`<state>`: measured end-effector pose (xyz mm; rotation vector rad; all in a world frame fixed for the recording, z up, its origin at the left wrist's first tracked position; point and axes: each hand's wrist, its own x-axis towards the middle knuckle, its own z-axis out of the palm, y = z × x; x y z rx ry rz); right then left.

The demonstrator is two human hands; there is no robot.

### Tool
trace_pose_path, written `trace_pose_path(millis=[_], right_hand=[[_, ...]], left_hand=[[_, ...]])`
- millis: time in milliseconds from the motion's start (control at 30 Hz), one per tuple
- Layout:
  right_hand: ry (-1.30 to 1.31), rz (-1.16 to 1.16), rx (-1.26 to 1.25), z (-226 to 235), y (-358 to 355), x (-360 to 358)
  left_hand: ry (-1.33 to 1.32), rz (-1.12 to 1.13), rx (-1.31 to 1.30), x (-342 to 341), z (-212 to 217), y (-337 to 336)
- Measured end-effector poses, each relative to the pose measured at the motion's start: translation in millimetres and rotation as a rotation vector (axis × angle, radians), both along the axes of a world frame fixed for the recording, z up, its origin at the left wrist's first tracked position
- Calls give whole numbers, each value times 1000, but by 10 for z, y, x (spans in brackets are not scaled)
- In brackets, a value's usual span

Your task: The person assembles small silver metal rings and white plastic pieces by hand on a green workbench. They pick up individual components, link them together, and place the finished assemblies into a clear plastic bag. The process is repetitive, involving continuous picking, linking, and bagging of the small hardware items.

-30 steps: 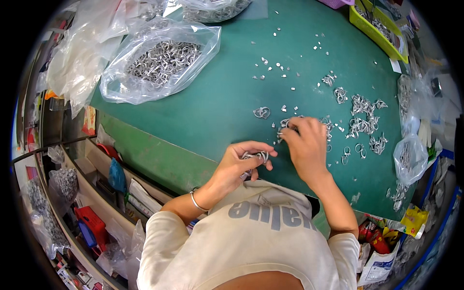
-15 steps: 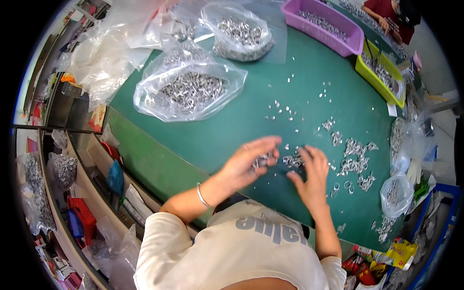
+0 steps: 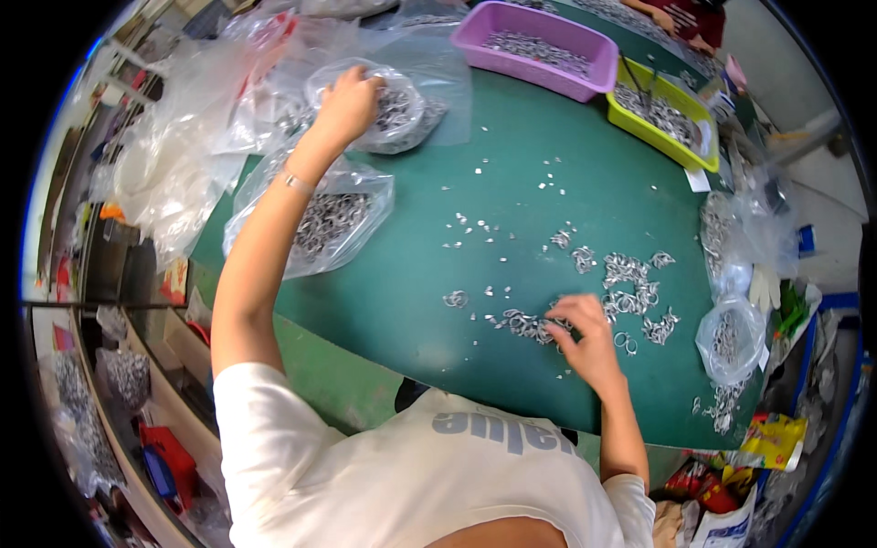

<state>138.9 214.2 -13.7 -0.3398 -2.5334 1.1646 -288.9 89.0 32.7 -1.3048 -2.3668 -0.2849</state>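
Note:
My left hand [image 3: 349, 108] reaches over a clear plastic bag [image 3: 429, 123] of small silver metal rings at the far left. Its fingers curl down at the bag's mouth; what they hold, if anything, is hidden. Under my left forearm lies another clear bag [image 3: 379, 196], with silver rings [image 3: 327, 224] inside. My right hand [image 3: 587, 342] is low over a loose pile of metal rings [image 3: 523, 324] near the front edge. Its thumb and fingers are apart, at the right end of that pile. A small cluster of rings [image 3: 455, 299] sits just left of it.
Tiny silver bits [image 3: 475, 224] are scattered mid-table. More ring heaps [image 3: 630, 283] lie to the right. A purple bin [image 3: 534, 73] and a yellow-green bin [image 3: 671, 137] of metal parts stand at the back. A small bag [image 3: 731, 342] is by the right edge. Another person's hand [image 3: 658, 16] shows far right.
My left hand has gone from the front pile, where metal pieces were in it, to the far bag. My right hand stays by the pile. The whole view has shifted.

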Motion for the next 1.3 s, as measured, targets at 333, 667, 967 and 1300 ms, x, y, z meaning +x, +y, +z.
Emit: trace_pose_path(millis=[333,667,967,1300], right_hand=[[-388,-445,531,-252,618,56],[113,-484,-630,-203,664,337],[134,-488,-1111,-23,878,679],[-209,-351,176,172,595,740]], left_hand=[[-547,-631,30,2264,-336,442],[-1292,-414,182,2456,-692,772],[-1598,-398,144,2727,-645,372],[-546,-690,-187,3192,-765,215]])
